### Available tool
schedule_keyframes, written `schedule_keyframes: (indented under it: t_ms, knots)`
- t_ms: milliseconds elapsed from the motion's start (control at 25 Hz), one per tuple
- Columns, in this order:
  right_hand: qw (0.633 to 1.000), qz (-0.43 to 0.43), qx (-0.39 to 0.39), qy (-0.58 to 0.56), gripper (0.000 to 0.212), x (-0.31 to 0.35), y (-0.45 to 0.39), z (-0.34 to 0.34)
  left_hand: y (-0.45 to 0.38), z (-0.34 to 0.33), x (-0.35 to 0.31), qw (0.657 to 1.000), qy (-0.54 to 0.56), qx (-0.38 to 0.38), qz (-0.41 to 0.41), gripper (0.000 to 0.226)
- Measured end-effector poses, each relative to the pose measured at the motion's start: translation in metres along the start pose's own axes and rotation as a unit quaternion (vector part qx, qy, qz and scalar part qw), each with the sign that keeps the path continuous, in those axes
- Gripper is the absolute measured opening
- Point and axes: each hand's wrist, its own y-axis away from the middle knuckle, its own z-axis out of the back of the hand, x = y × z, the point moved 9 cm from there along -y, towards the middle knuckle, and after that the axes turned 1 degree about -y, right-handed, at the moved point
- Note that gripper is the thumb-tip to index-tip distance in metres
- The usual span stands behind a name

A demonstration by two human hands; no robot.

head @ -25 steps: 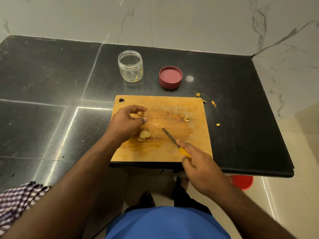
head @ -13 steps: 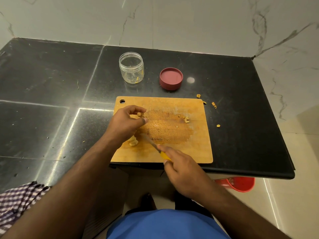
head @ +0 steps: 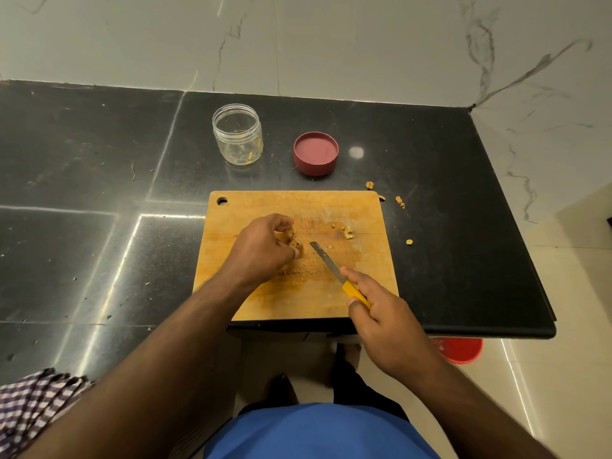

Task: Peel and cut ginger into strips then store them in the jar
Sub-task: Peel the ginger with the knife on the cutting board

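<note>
A wooden cutting board lies at the front edge of the black counter. My left hand is curled over ginger pieces at the board's middle left and grips them; most of the ginger is hidden under the fingers. My right hand holds a yellow-handled knife, its blade pointing up-left toward the left hand, tip just right of it. A clear open jar with a few yellow strips at its bottom stands behind the board. Its red lid lies upturned to the right.
Small ginger scraps lie on the board's right part, and more scraps on the counter past its right corner. A marble wall rises behind. A red bucket sits on the floor under the counter edge. Checked cloth shows at bottom left.
My left hand has closed over the ginger pieces and gathered them. The knife first swept left across the board, then drew back to the right. The loose piece near the board's front is gone from sight.
</note>
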Motion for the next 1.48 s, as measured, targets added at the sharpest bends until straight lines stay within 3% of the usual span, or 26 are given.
schedule_keyframes:
  t_ms: [200,640,1480]
  knots:
    - [1.0,0.009,-0.007,0.014,0.048,0.007,-0.006,-0.001,0.0,-0.003,0.005,1.0,0.0,-0.008,0.021,0.062]
    - [0.994,0.056,-0.003,0.098,0.051,0.029,-0.017,-0.017,-0.001,-0.002,0.002,0.999,0.005,-0.018,0.031,0.044]
    - [0.986,0.079,-0.006,0.147,0.053,0.038,-0.023,-0.03,-0.002,-0.002,0.009,0.997,0.07,-0.01,0.04,0.042]
